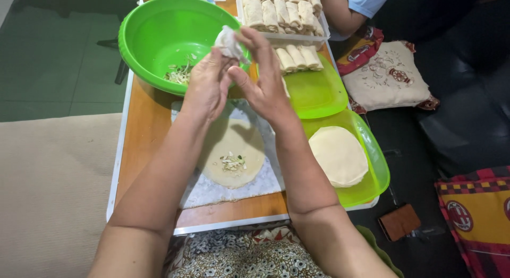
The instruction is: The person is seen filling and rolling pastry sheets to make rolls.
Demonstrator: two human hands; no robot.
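Both hands, left hand (207, 87) and right hand (265, 81), pinched a white crumpled tissue (229, 43) above the desk's (143, 134) far edge, the filled wrapper (232, 153) lying below them, nearer the person.

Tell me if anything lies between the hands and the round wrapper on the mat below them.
Nothing visible does. The left hand and right hand hold a white crumpled piece above the wrapper, which lies open on the mat, with filling.

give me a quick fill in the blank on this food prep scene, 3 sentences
1. Both hands, left hand and right hand, hold a crumpled white ____.
2. The bowl with leftover filling is ____ in colour.
3. The round wrapper on the board carries a small heap of ____.

Missing words: tissue; green; filling
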